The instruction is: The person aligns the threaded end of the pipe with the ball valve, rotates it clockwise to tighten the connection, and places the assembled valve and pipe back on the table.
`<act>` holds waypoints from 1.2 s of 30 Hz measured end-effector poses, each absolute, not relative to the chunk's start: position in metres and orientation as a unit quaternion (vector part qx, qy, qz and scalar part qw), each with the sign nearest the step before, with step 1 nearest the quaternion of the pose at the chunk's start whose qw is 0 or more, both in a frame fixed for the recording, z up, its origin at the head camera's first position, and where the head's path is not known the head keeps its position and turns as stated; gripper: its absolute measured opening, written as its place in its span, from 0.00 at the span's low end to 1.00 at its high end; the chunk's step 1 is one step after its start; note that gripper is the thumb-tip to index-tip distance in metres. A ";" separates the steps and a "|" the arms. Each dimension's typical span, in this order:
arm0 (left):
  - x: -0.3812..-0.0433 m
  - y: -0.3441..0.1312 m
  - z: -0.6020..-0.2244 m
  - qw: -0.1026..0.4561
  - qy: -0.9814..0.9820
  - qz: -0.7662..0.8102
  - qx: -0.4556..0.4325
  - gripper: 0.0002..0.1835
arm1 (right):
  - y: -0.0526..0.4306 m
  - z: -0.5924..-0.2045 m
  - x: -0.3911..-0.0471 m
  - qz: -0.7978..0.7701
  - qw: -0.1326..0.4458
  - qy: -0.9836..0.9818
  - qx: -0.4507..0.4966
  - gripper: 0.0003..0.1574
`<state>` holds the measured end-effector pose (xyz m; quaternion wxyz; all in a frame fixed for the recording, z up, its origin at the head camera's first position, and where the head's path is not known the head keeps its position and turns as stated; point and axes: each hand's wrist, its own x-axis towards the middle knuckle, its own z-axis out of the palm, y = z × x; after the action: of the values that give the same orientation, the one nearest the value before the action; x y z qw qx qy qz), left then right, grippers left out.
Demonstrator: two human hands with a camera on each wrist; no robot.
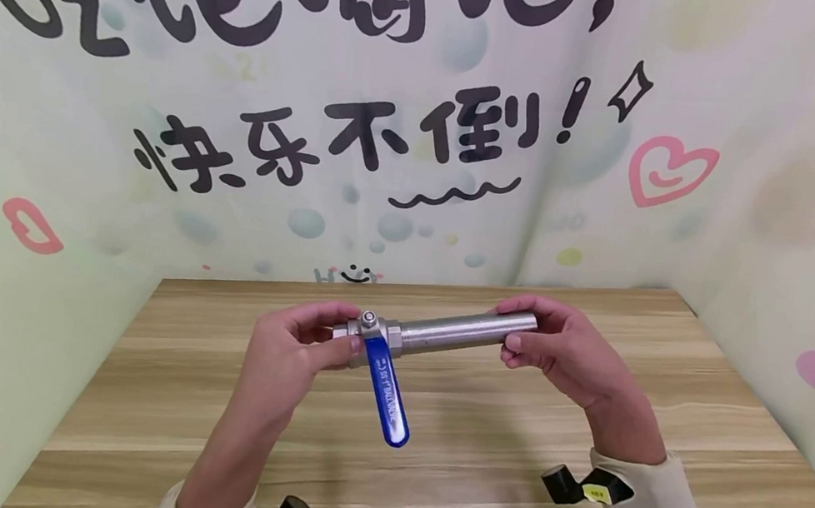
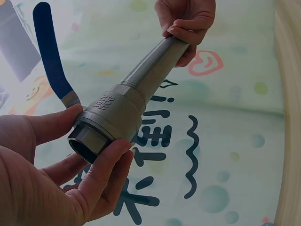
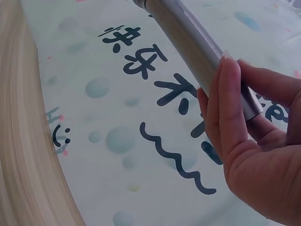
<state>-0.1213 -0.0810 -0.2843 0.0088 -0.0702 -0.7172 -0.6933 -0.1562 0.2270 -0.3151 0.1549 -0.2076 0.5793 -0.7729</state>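
A steel ball valve (image 2: 110,110) with a blue lever handle (image 1: 386,394) is held up above the table, joined end to end with a steel pipe (image 1: 462,330). My left hand (image 1: 291,346) grips the valve body, thumb on one side and fingers on the other; its open hex end faces the left wrist camera. At the pipe's far end my right hand (image 1: 566,347) pinches the tube between thumb and fingers, also seen in the right wrist view. The pipe slopes slightly up to the right in the head view. Threads show where it meets the valve.
A wood-grain table (image 1: 208,416) lies below both hands. Behind it hangs a pale printed backdrop (image 1: 410,229) with black lettering, and similar walls stand on either side. Black camera mounts (image 1: 586,486) sit at the wrists over light sleeves.
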 end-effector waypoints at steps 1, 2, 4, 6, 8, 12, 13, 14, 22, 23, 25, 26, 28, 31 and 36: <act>-0.121 -0.081 -0.284 0.010 -0.717 -0.694 -0.071 0.14 | 0.227 -0.315 -0.156 -0.774 0.156 0.575 -0.214 0.19; -0.121 -0.082 -0.284 0.010 -0.716 -0.694 -0.071 0.14 | 0.227 -0.315 -0.156 -0.774 0.157 0.573 -0.219 0.20; -0.121 -0.082 -0.284 0.010 -0.716 -0.695 -0.072 0.14 | 0.228 -0.315 -0.156 -0.773 0.157 0.573 -0.223 0.20; -0.122 -0.082 -0.284 0.010 -0.717 -0.693 -0.074 0.14 | 0.228 -0.314 -0.156 -0.771 0.157 0.575 -0.226 0.20; -0.122 -0.082 -0.284 0.012 -0.718 -0.692 -0.075 0.14 | 0.228 -0.314 -0.156 -0.770 0.156 0.576 -0.226 0.20; -0.122 -0.082 -0.284 0.014 -0.718 -0.692 -0.075 0.14 | 0.228 -0.313 -0.156 -0.769 0.154 0.578 -0.227 0.19; -0.122 -0.083 -0.284 0.014 -0.718 -0.692 -0.075 0.14 | 0.228 -0.313 -0.156 -0.768 0.155 0.579 -0.227 0.19; -0.122 -0.083 -0.284 0.013 -0.717 -0.693 -0.074 0.14 | 0.228 -0.313 -0.156 -0.767 0.155 0.580 -0.226 0.19; -0.122 -0.083 -0.284 0.009 -0.713 -0.698 -0.069 0.14 | 0.227 -0.312 -0.154 -0.757 0.149 0.594 -0.226 0.17; -0.122 -0.083 -0.284 0.010 -0.713 -0.697 -0.069 0.14 | 0.227 -0.312 -0.154 -0.756 0.148 0.596 -0.226 0.16; -0.122 -0.083 -0.284 0.010 -0.715 -0.695 -0.070 0.14 | 0.227 -0.312 -0.154 -0.755 0.148 0.598 -0.225 0.15; -0.122 -0.083 -0.284 0.010 -0.715 -0.695 -0.070 0.14 | 0.227 -0.312 -0.153 -0.754 0.147 0.600 -0.224 0.15; -0.122 -0.083 -0.283 0.009 -0.716 -0.694 -0.070 0.15 | 0.226 -0.312 -0.153 -0.754 0.148 0.601 -0.222 0.14; -0.122 -0.083 -0.283 0.008 -0.717 -0.694 -0.070 0.15 | 0.226 -0.311 -0.152 -0.753 0.148 0.603 -0.217 0.13; -0.122 -0.084 -0.283 0.010 -0.721 -0.690 -0.070 0.15 | 0.226 -0.311 -0.152 -0.754 0.149 0.604 -0.212 0.14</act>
<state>-0.1218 -0.0837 -0.2829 0.0096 -0.0704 -0.7207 -0.6896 -0.1518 0.2259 -0.3109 0.1491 -0.2121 0.6040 -0.7536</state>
